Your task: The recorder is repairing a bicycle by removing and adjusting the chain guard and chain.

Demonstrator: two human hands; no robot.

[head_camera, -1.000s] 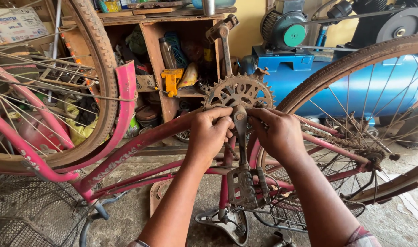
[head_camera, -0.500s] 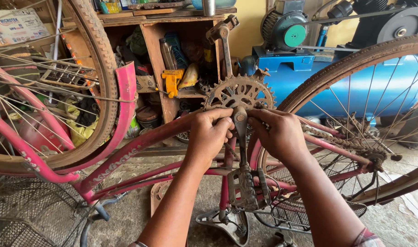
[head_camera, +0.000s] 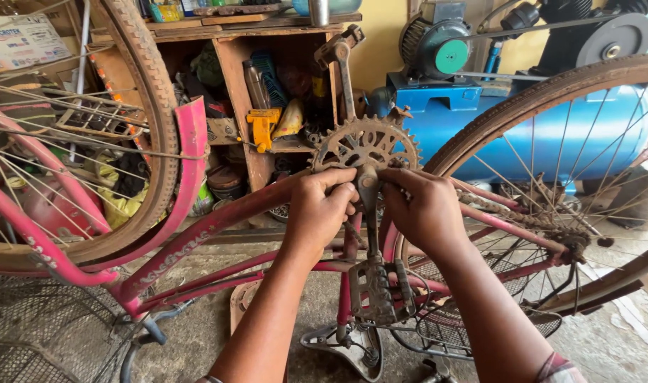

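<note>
Head view: left hand (head_camera: 322, 206) and right hand (head_camera: 422, 209), both closed around the hub of the toothed chainring (head_camera: 365, 145), centre scene, on an upturned pink bicycle frame (head_camera: 196, 237). Crank arm (head_camera: 371, 213) hangs between them; blue compressor tank (head_camera: 551, 128) far right.

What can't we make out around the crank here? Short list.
- Head view: the crank axle at the middle of the chainring is covered by the left hand and right hand.
- Whether either hand holds a small part: fingers curl inward, hidden.
- Rear wheel: cut off by the right edge.
- Saddle: low in frame, partly behind the pedal.
</note>
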